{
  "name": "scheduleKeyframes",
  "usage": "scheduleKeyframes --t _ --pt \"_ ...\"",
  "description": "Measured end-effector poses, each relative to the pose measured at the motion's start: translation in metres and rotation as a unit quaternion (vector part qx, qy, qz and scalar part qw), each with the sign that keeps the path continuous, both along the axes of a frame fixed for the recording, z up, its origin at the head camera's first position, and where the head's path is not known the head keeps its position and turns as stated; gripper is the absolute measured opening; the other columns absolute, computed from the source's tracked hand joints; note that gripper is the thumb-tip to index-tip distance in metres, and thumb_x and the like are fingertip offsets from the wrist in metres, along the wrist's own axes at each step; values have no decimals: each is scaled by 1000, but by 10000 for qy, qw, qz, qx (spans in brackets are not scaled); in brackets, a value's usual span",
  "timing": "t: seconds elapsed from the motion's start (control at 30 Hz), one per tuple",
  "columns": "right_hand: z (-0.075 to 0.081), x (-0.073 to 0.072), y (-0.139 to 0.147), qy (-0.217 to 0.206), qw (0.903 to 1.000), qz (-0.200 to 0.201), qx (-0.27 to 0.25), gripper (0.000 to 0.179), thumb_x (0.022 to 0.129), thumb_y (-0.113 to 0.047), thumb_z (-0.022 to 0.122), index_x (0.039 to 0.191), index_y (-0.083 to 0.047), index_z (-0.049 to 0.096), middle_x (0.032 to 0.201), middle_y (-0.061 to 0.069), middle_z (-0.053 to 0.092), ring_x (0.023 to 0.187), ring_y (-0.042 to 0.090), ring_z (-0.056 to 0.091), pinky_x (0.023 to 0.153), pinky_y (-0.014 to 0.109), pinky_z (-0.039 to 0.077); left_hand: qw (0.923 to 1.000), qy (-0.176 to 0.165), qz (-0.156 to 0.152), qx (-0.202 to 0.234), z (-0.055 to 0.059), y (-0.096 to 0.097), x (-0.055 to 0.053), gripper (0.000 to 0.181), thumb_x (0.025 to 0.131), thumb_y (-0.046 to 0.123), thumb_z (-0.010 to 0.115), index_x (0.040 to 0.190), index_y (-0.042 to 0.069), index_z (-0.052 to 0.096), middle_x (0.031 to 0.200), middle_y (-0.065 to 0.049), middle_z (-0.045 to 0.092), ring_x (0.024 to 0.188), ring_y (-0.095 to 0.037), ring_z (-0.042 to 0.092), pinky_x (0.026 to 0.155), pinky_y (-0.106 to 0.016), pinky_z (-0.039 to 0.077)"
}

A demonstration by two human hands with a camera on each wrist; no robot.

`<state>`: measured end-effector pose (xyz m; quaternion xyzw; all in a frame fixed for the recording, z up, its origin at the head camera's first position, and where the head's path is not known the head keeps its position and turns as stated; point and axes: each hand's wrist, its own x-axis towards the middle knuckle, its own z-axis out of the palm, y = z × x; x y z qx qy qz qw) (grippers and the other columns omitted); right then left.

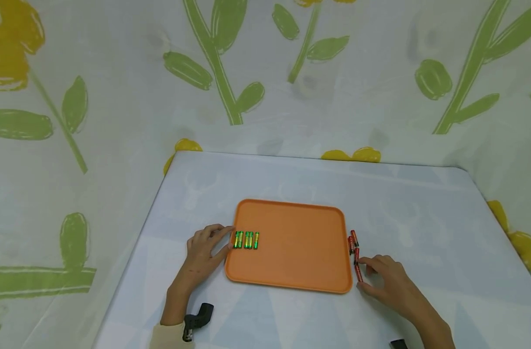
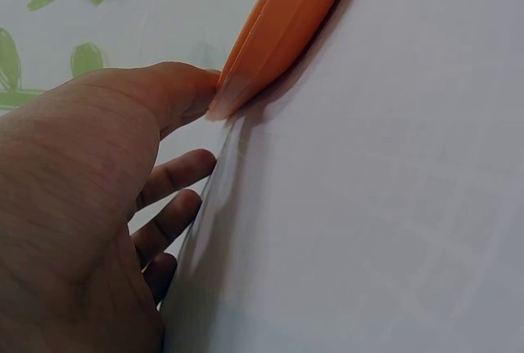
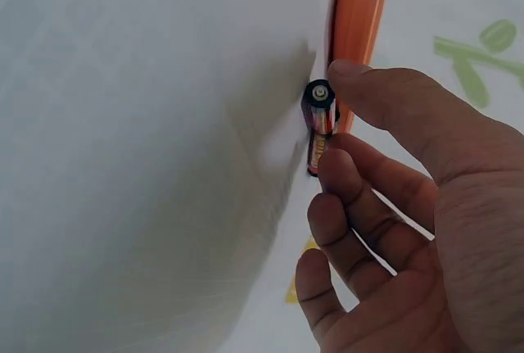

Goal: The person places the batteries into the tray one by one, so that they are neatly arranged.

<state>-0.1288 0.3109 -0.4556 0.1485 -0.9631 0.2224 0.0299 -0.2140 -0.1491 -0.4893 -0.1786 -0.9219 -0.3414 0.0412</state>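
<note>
Right-wrist view alone shows the right hand (image 3: 393, 205) pinching a red battery (image 3: 320, 124), black-capped, on the counter (image 1: 291, 315) just beside the orange tray (image 1: 296, 257); head view shows the left hand (image 1: 201, 252), fingers relaxed, touching the tray's edge near green batteries (image 1: 246, 240).

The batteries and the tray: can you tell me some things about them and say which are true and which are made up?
1. The green batteries lie on the orange tray. True.
2. The red batteries lie on the tray too. False: they lie on the table, beside the tray's right edge.
3. The right hand touches a red battery. True.
4. The left hand holds a green battery. False: its thumb rests against the tray's left edge.
5. The tray is blue. False: it is orange.
</note>
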Motion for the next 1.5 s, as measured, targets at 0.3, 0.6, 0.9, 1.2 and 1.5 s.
scheduleKeyframes --t 0.3,0.6,0.9,1.2,1.5 --pt "6 1 3 -75 9998 137 117 45 74 -18 89 114 -15 68 87 -20 48 84 3 43 75 37 39 9999 -90 30 79 0 -1 1 46 98 32 67 142 27 58 134 -5 51 117 -29 42 98 -55 23" --pt "3 1 9 -451 9987 159 151 40 78 -17 87 113 -18 69 86 -24 46 84 1 42 76 34 40 9999 -111 11 17 2 -2 0 46 98 32 66 143 27 58 135 -5 50 117 -28 42 99 -54 22" --pt "-12 0 8 -488 9987 -164 39 25 81 -13 84 102 -18 71 82 -24 52 79 -2 48 73 29 49 10000 -41 29 21 2 0 -1 45 97 31 68 141 25 59 133 -6 51 116 -29 42 98 -55 23" --pt "1 1 -1 -1220 9911 -515 -114 25 89 -23 78 110 -12 70 82 -14 54 76 2 50 67 27 47 10000 -83 34 -11 -1 0 1 46 97 31 68 142 25 59 133 -6 51 114 -27 43 98 -56 22" --pt "10 3 10 -1994 9799 15 -57 56 82 -21 84 131 -5 60 91 -10 52 83 3 48 73 28 49 9999 -133 16 -73 0 0 1 46 98 32 66 143 26 57 134 -5 50 116 -28 42 99 -56 22"
